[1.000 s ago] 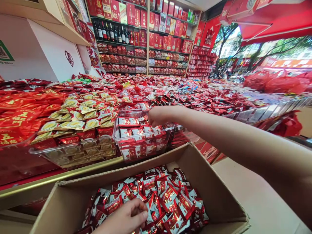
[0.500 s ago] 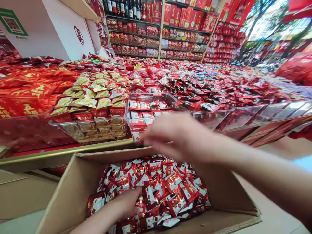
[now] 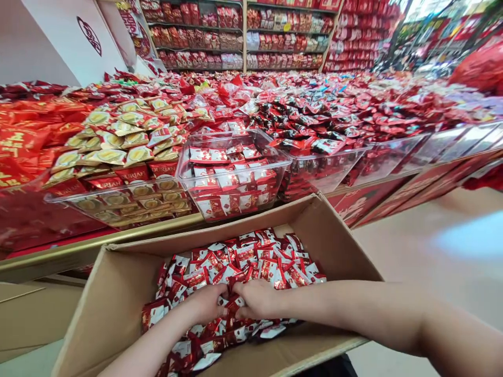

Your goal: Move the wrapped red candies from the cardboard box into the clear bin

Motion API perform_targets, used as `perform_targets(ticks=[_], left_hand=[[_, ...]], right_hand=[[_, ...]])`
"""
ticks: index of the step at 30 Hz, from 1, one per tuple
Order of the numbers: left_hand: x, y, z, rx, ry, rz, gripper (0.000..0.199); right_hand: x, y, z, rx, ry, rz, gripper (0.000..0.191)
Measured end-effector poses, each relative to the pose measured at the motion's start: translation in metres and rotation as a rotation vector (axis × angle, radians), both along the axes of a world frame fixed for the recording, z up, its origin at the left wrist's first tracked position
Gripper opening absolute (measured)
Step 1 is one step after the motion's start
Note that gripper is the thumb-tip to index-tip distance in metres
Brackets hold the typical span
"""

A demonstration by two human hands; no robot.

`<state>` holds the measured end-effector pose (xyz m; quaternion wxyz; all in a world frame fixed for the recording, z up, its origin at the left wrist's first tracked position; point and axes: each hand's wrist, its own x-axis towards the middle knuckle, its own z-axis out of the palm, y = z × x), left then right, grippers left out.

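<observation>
- Shelves packed with mostly red packages line the back of the shop, behind a broad spread of wrapped sweets.
- Nearest me, the red-and-white sweet packets lie in a loose heap inside an open cardboard box.
- My left hand is down on that heap, the forearm slanting in from the lower left, fingers bent toward the middle.
- My right hand meets it from the other side, forearm nearly level across the right part of the box, fingers curled in among the packets.
- My fingertips nearly meet over the sweets; I can't tell whether either hand has a packet gripped.
- Just beyond the box's far wall, a clear plastic tub holds similar packets laid in rows.
- Left of that tub, durian sweets are heaped above their own clear container, over the counter's gold edging.
- Farther out, a white panel with a dark heart emblem stands at upper left, a red plastic bag sits at far right, and pale floor shows beside the box.
</observation>
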<state>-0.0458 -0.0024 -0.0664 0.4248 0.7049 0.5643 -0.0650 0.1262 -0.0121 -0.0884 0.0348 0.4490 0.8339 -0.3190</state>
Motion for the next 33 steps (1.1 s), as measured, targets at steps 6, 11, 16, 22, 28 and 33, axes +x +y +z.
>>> perform_targets(ticks=[6, 11, 16, 22, 28, 33], left_hand=[[0.003, 0.009, 0.028, -0.098, -0.251, 0.143, 0.032], [0.02, -0.001, 0.05, -0.199, -0.518, 0.287, 0.042], [0.031, -0.005, 0.066, -0.235, -0.751, 0.393, 0.027], [0.025, -0.007, 0.084, -0.245, -0.81, 0.45, 0.031], [0.022, -0.004, 0.091, -0.122, -0.771, 0.55, 0.031], [0.021, -0.004, 0.09, 0.042, -0.719, 0.512, 0.021]], right_hand=[[0.001, 0.018, 0.01, -0.318, 0.51, -0.378, 0.028], [0.0, 0.034, 0.044, -0.543, 0.9, -0.524, 0.035], [0.005, 0.034, 0.074, -0.566, 1.063, -0.608, 0.036], [0.01, 0.034, 0.088, -0.592, 1.077, -0.618, 0.037], [0.016, 0.041, 0.095, -0.537, 1.106, -0.629, 0.029], [0.016, 0.039, 0.099, -0.523, 1.1, -0.639, 0.03]])
